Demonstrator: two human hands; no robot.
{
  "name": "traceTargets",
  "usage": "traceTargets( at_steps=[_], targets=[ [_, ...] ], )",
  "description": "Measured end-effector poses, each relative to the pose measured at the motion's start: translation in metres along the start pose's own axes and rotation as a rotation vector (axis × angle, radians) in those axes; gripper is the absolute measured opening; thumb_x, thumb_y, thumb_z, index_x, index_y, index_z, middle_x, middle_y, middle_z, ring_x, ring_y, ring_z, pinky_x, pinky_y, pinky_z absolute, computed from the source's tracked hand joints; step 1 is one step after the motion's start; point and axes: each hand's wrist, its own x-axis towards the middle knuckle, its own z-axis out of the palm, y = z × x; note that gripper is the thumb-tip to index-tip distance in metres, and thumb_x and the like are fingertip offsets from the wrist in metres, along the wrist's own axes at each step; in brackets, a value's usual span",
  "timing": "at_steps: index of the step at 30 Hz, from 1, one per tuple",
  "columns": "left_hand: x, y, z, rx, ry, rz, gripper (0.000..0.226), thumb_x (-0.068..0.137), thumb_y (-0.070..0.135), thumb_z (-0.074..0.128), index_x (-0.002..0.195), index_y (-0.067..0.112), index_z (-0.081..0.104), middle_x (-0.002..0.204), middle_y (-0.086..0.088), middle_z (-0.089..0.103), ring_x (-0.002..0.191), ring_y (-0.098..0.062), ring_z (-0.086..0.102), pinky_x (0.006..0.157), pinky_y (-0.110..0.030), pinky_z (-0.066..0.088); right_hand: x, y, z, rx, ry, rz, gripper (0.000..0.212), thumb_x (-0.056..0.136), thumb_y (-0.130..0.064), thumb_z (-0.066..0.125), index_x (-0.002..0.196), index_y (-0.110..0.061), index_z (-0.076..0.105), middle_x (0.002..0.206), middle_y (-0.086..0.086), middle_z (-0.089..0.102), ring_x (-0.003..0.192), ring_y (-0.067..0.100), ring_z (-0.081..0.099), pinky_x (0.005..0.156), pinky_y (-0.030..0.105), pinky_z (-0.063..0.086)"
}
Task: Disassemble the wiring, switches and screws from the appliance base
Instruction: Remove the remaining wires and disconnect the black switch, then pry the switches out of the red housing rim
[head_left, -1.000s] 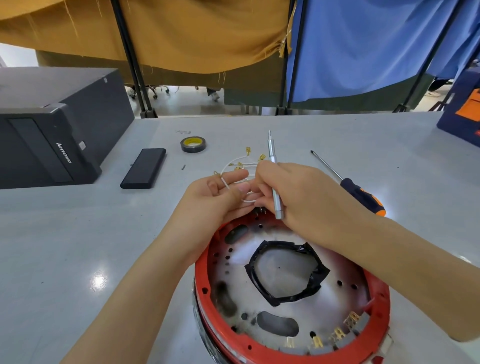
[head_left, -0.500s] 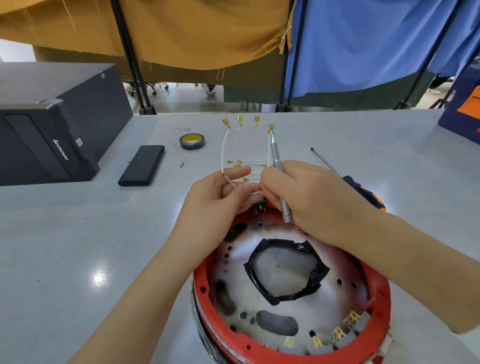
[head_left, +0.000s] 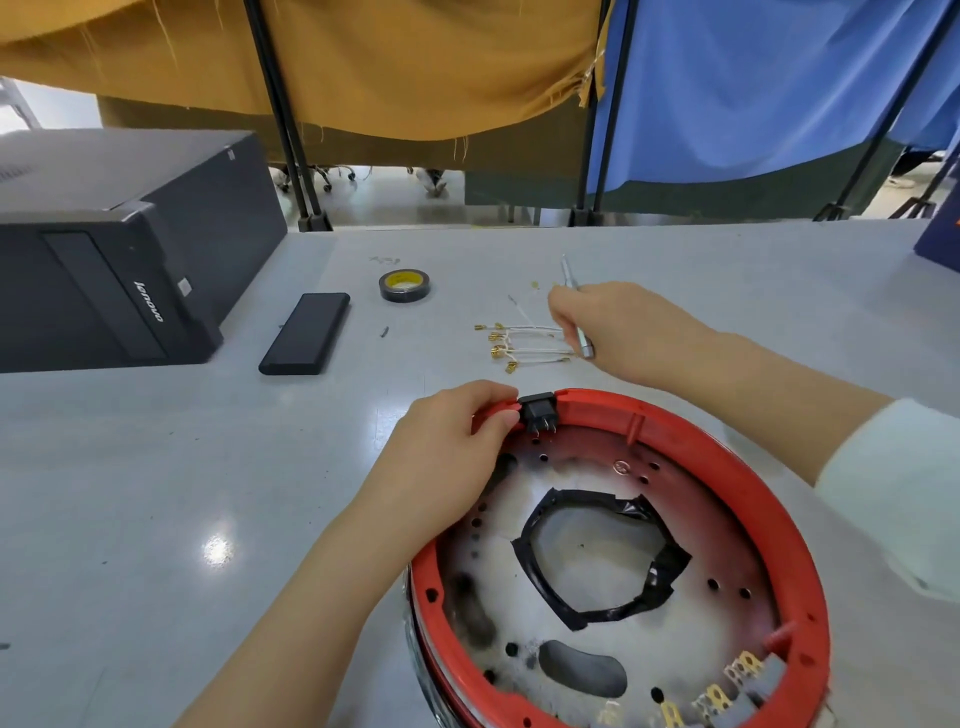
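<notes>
The round appliance base (head_left: 727, 467) with a red rim lies upside down in front of me. A black switch (head_left: 537, 411) sits in the rim's far edge, its metal pins bare. My left hand (head_left: 447, 457) grips the rim just left of the switch. White wires with gold terminals (head_left: 519, 343) lie on the table beyond the base. My right hand (head_left: 618, 322) hovers over their right ends and holds a thin silver screwdriver (head_left: 575, 312). Whether its fingers still touch the wires I cannot tell. Grey terminal blocks (head_left: 748, 686) sit at the near rim.
A roll of black tape (head_left: 405, 285), a black slab-shaped device (head_left: 306, 332) and a black computer case (head_left: 104, 249) are at the far left. A small screw (head_left: 384, 331) lies near the slab. Fabric screens stand behind the table's far edge.
The wire bundle, held up by both hands over the rim, now lies on the table behind the base. My left hand has dropped to the red rim beside the switch.
</notes>
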Motion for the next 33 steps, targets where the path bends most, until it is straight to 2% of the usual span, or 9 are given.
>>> traceTargets(
  at_steps=[4, 8, 12, 16, 20, 23, 26, 30, 33],
  targets=[
    [0.001, -0.001, -0.001, -0.001, -0.003, 0.01, 0.025, 0.095, 0.032, 0.052, 0.117, 0.033, 0.065, 0.11, 0.019, 0.067, 0.103, -0.001, 0.058, 0.088, -0.016, 0.042, 0.016, 0.001, 0.023, 0.023, -0.155, 0.026, 0.028, 0.08, 0.004, 0.053, 0.082, -0.022, 0.041, 0.067, -0.004, 0.04, 0.073, 0.027, 0.048, 0.056, 0.032, 0.029],
    [0.001, -0.003, 0.0, -0.014, -0.003, 0.0, 0.025, 0.095, 0.033, 0.052, 0.116, 0.035, 0.064, 0.107, 0.02, 0.067, 0.099, 0.001, 0.059, 0.083, -0.009, 0.041, 0.012, 0.003, 0.032, 0.132, -0.174, 0.053, 0.02, 0.081, -0.012, 0.063, 0.083, -0.021, 0.045, 0.065, -0.008, 0.042, 0.076, 0.028, 0.052, 0.06, 0.033, 0.038],
    [0.002, -0.003, 0.0, 0.001, 0.001, -0.001, 0.026, 0.095, 0.034, 0.052, 0.118, 0.036, 0.062, 0.108, 0.02, 0.065, 0.098, 0.001, 0.058, 0.077, -0.001, 0.035, -0.002, 0.008, 0.014, 0.265, -0.114, 0.161, 0.027, 0.081, -0.035, 0.069, 0.084, -0.026, 0.044, 0.087, -0.006, 0.061, 0.075, 0.012, 0.056, 0.059, 0.028, 0.039],
    [0.001, -0.002, 0.0, 0.003, -0.005, 0.004, 0.026, 0.095, 0.034, 0.052, 0.119, 0.036, 0.062, 0.111, 0.019, 0.065, 0.1, 0.0, 0.057, 0.079, -0.002, 0.035, -0.023, 0.011, -0.018, 0.442, -0.055, 0.316, 0.035, 0.08, -0.064, 0.058, 0.083, -0.032, 0.045, 0.082, -0.013, 0.06, 0.069, 0.002, 0.058, 0.057, 0.027, 0.04],
    [0.0, -0.001, -0.001, 0.003, -0.01, 0.002, 0.024, 0.095, 0.033, 0.052, 0.116, 0.036, 0.063, 0.109, 0.018, 0.065, 0.101, -0.001, 0.058, 0.081, -0.008, 0.038, -0.055, 0.022, -0.025, 0.614, 0.04, 0.428, 0.023, 0.098, -0.04, 0.04, 0.082, -0.029, 0.052, 0.069, -0.006, 0.054, 0.058, 0.001, 0.054, 0.059, 0.027, 0.039],
    [-0.001, 0.002, -0.002, -0.009, -0.017, 0.0, 0.024, 0.095, 0.032, 0.052, 0.115, 0.034, 0.065, 0.108, 0.018, 0.066, 0.101, -0.001, 0.059, 0.088, -0.018, 0.042, -0.079, 0.027, -0.018, 0.461, -0.108, 0.443, 0.015, 0.098, -0.032, 0.044, 0.093, -0.03, 0.058, 0.07, -0.003, 0.05, 0.069, 0.013, 0.056, 0.063, 0.031, 0.042],
    [-0.002, 0.004, -0.003, -0.003, -0.011, 0.001, 0.023, 0.095, 0.031, 0.052, 0.115, 0.033, 0.065, 0.108, 0.016, 0.066, 0.101, -0.003, 0.059, 0.09, -0.021, 0.042, -0.099, 0.028, 0.0, 0.097, -0.207, 0.475, 0.015, 0.098, -0.032, 0.039, 0.102, -0.033, 0.054, 0.075, -0.005, 0.05, 0.072, 0.018, 0.053, 0.062, 0.032, 0.037],
    [-0.003, 0.005, -0.003, 0.006, -0.002, -0.001, 0.023, 0.095, 0.031, 0.053, 0.115, 0.033, 0.065, 0.109, 0.015, 0.066, 0.102, -0.004, 0.059, 0.09, -0.022, 0.042, -0.112, 0.027, 0.015, -0.187, -0.21, 0.447, 0.016, 0.097, -0.028, 0.037, 0.104, -0.032, 0.05, 0.082, 0.0, 0.051, 0.056, 0.001, 0.032, 0.052, 0.027, 0.026],
    [-0.002, 0.005, -0.002, 0.018, 0.003, -0.001, 0.024, 0.095, 0.031, 0.052, 0.116, 0.033, 0.064, 0.11, 0.016, 0.066, 0.102, -0.003, 0.058, 0.085, -0.019, 0.04, -0.113, 0.028, 0.018, -0.217, -0.18, 0.422, 0.017, 0.097, -0.024, 0.037, 0.104, -0.027, 0.052, 0.081, 0.003, 0.056, 0.055, 0.003, 0.025, 0.056, 0.027, 0.033]
  ],
)
